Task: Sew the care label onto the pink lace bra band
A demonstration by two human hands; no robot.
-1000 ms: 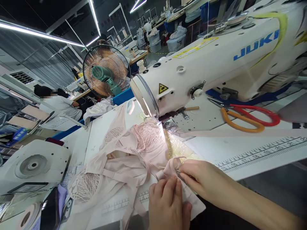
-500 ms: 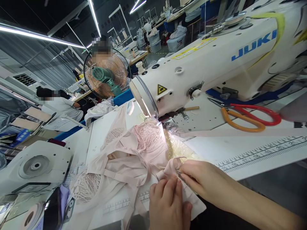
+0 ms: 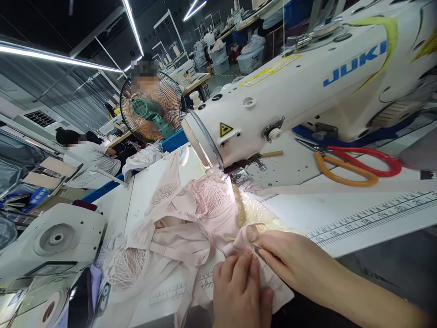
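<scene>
A pale pink lace bra lies spread on the machine table, one cup near the needle area of the white sewing machine. My left hand is closed on the fabric at the bra's near end, fingers pressing it down. Close beside it, my right hand is closed around a slim metal tool; only its tip shows, against the fabric, so its kind is unclear. A loop of pink strap stands up at the right fingertips. The machine's lamp lights the lace cup.
Orange-and-red-handled scissors lie right of the machine head. A printed ruler runs along the table's front edge. A second white machine part and a phone sit at left. Beyond are a green fan and a seated person.
The view has shifted slightly, moving the machine head a little left in the picture. Both hands keep nearly the same position on the fabric.
</scene>
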